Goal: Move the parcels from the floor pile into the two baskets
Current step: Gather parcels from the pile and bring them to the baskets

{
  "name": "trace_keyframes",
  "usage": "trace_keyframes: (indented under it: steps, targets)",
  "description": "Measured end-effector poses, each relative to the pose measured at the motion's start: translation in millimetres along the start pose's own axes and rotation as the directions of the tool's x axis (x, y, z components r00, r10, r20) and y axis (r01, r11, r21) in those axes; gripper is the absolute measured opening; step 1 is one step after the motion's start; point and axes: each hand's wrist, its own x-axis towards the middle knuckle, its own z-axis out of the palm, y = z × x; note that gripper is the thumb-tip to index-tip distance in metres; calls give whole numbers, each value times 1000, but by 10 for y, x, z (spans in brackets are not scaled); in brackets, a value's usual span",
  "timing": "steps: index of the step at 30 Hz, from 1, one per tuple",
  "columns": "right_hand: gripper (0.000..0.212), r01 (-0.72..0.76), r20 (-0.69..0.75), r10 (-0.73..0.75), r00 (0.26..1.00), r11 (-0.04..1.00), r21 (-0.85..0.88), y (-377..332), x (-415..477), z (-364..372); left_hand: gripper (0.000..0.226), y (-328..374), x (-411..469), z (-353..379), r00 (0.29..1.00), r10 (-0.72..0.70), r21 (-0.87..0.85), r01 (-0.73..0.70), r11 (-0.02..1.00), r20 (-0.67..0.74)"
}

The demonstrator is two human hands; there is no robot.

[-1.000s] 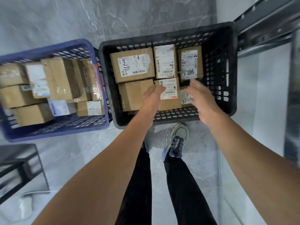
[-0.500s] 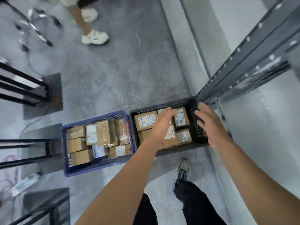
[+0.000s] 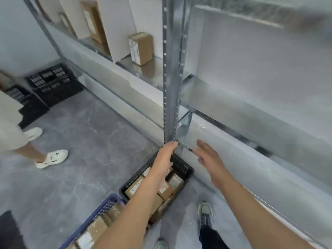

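The black basket (image 3: 186,171) sits on the grey floor below me, packed with brown cardboard parcels (image 3: 175,181). The blue basket (image 3: 106,206) stands to its left, also holding parcels (image 3: 97,229); my left forearm covers part of both. My left hand (image 3: 164,157) hovers above the black basket's far side, fingers loosely curled, holding nothing. My right hand (image 3: 208,157) is raised to the right of the basket, fingers spread and empty, close to the shelf edge.
A metal shelf upright (image 3: 171,72) rises just beyond my hands. A boxed parcel (image 3: 141,48) stands on the shelf. Black crates (image 3: 52,83) are stacked at the back left. Another person's legs and white shoes (image 3: 52,158) are at the left.
The view has swung up from the baskets to the shelving. Both hands have lifted out of the black basket, empty, and now hang above and beside it.
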Motion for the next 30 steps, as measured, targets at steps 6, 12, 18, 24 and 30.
trace_keyframes:
  steps: [6, 12, 18, 24, 30]
  targets:
    - [55, 89, -229, -58, 972, 987, 130, -101, -814, -560, 57, 222, -346, 571, 985, 40, 94, -56, 994, 169]
    - [58, 160, -434, -56, 899, 965, 208, 15, -1471, -1339, 35, 279, -730, 1491, 948, 57, 175, -117, 978, 313]
    - [54, 224, -564, -32, 825, 935, 275, 292, -2208, -2227, 46, 164, -1194, 2603, 895, 1, 241, -122, 963, 447]
    - [58, 268, -723, 9, 690, 925, 268, 741, -3173, -3212, 34, -200, -1790, 3890, 793, -53, 311, -176, 934, 607]
    - [59, 316, -844, 116, 524, 894, 319, 1225, -4028, -3687, 36, -658, -2354, 4772, 616, -176, 397, -242, 885, 768]
